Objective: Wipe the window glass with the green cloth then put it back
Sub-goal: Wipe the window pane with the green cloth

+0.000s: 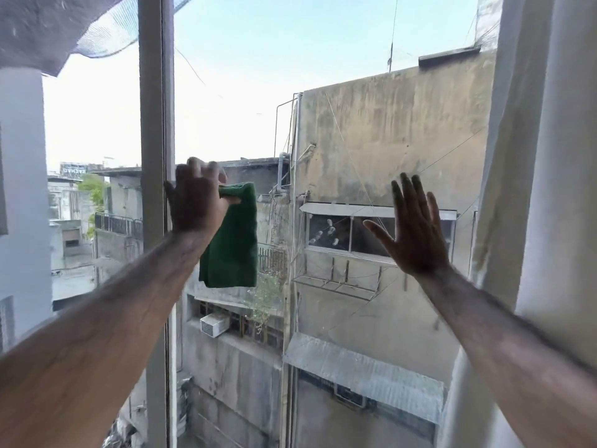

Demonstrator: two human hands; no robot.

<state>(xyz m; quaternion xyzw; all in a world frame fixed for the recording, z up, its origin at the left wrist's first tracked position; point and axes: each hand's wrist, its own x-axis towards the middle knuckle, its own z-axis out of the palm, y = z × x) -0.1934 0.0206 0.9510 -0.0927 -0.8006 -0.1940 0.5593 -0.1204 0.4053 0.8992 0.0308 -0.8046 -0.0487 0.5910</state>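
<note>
The left hand [197, 202] grips the hanging green cloth [234, 240] (folded), while the right hand [416, 231] is spread wide.

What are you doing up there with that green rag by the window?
A person is at a window, cleaning it. The left hand holds a folded green cloth by its top edge, so it hangs down in front of the window glass beside the grey frame post. The right hand is open with fingers spread, raised toward the pane. A white curtain hangs at the right. The cloth is not put back yet.
</note>
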